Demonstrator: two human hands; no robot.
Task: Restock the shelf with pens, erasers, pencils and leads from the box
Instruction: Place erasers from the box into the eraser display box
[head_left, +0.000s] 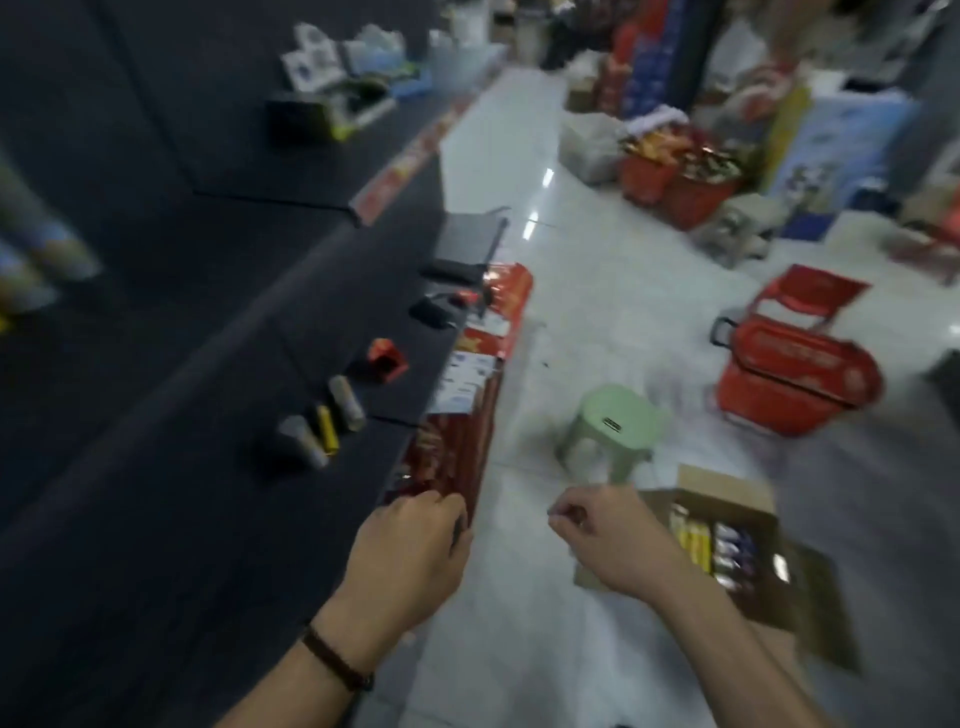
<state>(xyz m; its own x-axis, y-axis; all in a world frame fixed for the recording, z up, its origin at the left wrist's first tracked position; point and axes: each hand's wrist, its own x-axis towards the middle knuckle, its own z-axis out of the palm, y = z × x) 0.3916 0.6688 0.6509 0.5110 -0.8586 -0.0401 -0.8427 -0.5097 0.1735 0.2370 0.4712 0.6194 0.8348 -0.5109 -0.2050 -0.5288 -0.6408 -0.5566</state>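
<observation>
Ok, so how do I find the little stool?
Look at the shiny white tiled floor beside the dark shelf. Just beyond the open brown cardboard box stands a small plastic stool. It is pale green, while the shopping baskets nearby are red.

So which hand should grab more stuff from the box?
Probably the right hand: it hangs just beside the open cardboard box on the floor, while the left hand is across at the shelf edge.

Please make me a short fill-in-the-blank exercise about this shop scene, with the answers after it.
The plastic stool is pale ____.
The person wears a dark bracelet on the ____ wrist.
The open cardboard box stands on the ____, not on the shelf.
Answers: green; left; floor.
</observation>
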